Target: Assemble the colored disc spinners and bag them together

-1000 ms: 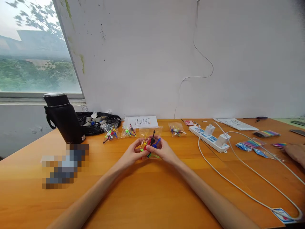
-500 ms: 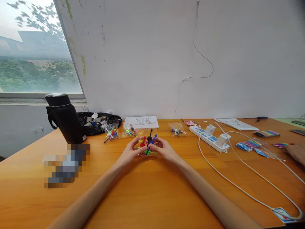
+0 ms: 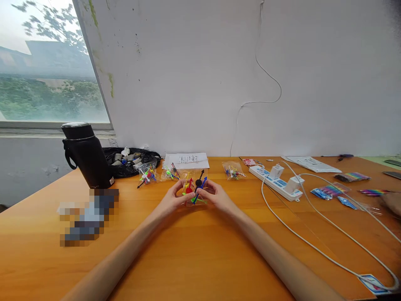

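Note:
Between my hands, just above the table, is a clear plastic bag of coloured arrow spinners [image 3: 189,190], with red, black, blue, green and yellow pieces showing. My left hand [image 3: 174,195] grips its left side, thumb near the red spinner. On the other side, my right hand [image 3: 215,193] pinches the bag by the black and blue arrows. Fingers behind the bag are partly hidden. Beyond my hands lie similar bags of spinners: one at the left [image 3: 147,174], one by the paper [image 3: 171,172], and another to the right [image 3: 233,171].
A black thermos [image 3: 87,156] stands at the left beside a black plastic bag [image 3: 133,167] of small items. To the right are a power strip [image 3: 277,182] with white cables and packets of rainbow-coloured sticks [image 3: 335,189]. Another person's hand [image 3: 392,203] is at the right edge.
Both my hands keep hold of the bag, and the black arrow has tilted slightly rightward. At the right, the other person's hand has shifted outward from the rainbow sticks.

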Motion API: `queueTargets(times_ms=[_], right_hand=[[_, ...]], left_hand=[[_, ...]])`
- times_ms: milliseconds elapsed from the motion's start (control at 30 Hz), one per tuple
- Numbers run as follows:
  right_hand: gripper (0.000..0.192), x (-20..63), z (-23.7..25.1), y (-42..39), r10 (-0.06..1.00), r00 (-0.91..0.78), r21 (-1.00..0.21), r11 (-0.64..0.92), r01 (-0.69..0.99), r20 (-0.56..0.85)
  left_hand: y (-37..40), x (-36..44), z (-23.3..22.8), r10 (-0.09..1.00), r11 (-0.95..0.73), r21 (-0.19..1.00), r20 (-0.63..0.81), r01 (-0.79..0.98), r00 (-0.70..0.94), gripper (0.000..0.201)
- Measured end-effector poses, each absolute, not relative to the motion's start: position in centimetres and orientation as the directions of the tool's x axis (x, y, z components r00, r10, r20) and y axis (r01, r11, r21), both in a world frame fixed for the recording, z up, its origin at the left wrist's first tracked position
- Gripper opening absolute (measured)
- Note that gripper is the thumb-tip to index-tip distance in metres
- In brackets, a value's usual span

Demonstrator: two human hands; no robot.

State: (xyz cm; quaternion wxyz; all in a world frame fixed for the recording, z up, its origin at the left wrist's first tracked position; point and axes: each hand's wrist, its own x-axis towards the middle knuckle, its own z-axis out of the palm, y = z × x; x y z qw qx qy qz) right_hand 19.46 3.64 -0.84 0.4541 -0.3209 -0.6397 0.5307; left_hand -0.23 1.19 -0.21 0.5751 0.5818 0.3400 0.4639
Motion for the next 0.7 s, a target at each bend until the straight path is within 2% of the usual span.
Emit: queueTargets(times_ms=[167, 300, 433, 600, 700], right_hand=[[0.047, 19.4, -0.8, 3.6, 0.91, -0.36, -0.978, 0.171, -0.117, 0.203], [0.045, 19.5, -0.7, 3.8, 0.921, -0.343, -0.978, 0.138, -0.157, 0.185], [0.043, 19.9, -0.5, 4.1, 0.942, -0.29, -0.982, 0.142, -0.123, 0.172], [0.035, 22.4, 0.3, 5.5, 0.986, -0.097, -0.99, 0.131, -0.059, 0.137], [0.033, 25.5, 0.7, 7.1, 0.982, 0.073, -0.984, 0.176, -0.015, 0.174]], left_hand=[[0.8, -0.2, 0.3, 0.922, -0.061, 0.991, 0.1, -0.117, 0.373, 0.056], [0.8, 0.0, 0.3, 0.943, -0.045, 0.983, 0.1, -0.177, 0.317, 0.057], [1.7, -0.3, -0.3, 0.966, -0.023, 0.969, 0.084, -0.245, 0.242, 0.053], [3.0, -1.2, -1.3, 0.98, 0.05, 0.97, -0.002, -0.237, 0.2, 0.05], [3.2, -1.4, -1.5, 0.975, 0.053, 0.973, -0.001, -0.225, 0.224, 0.047]])
